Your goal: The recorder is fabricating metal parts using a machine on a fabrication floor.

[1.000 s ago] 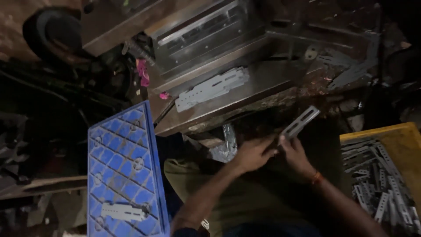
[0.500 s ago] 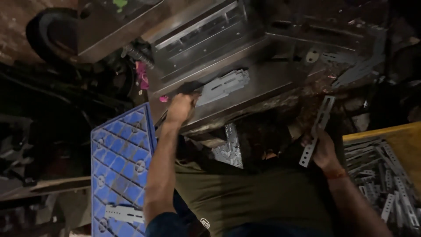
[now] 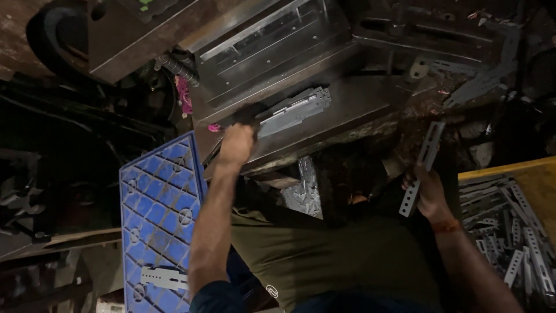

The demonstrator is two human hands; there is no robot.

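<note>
My left hand [image 3: 236, 143] reaches up to the steel press bed [image 3: 359, 104] and grips the near end of a grey perforated metal bracket [image 3: 295, 108] lying on it. My right hand [image 3: 427, 188] is lower at the right and holds a long flat perforated metal strip [image 3: 421, 165], tilted nearly upright. Both forearms come up from my lap, which is covered by olive cloth.
A blue plastic crate [image 3: 165, 220] stands at the left with one bracket [image 3: 165, 278] in it. A yellow bin [image 3: 509, 226] at the right holds several metal strips. The dark press tooling [image 3: 272, 40] rises behind the bed. Scrap strips lie at the upper right.
A second ago both hands held the strip together near my lap. My left hand has gone up to the bracket on the press bed; my right hand has lowered with the strip.
</note>
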